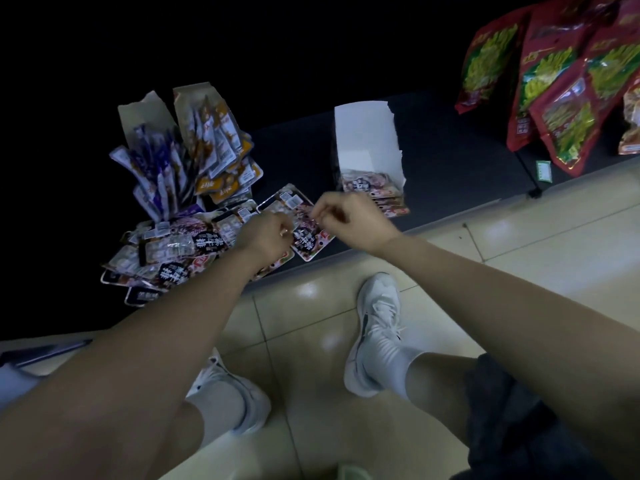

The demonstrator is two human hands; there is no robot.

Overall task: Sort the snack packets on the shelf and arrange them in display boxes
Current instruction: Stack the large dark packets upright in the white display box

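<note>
A loose heap of pink-and-black snack packets (pixel 173 251) lies at the front left of the dark shelf (pixel 450 168). My left hand (pixel 268 233) and my right hand (pixel 341 214) hover close together over one packet (pixel 308 237) at the heap's right edge. Both hands have curled fingers and seem to pinch that packet's upper part, though the contact is hard to make out. A white display box (pixel 367 143) stands behind my right hand with the same kind of packets (pixel 374 190) stacked at its open front. Two more boxes hold purple packets (pixel 156 168) and orange packets (pixel 221 147).
Large red bags with green print (pixel 554 81) hang or lean at the right end of the shelf. A small green tag (pixel 543 170) sits on the shelf edge. Below are beige floor tiles and my white shoes (pixel 375 327).
</note>
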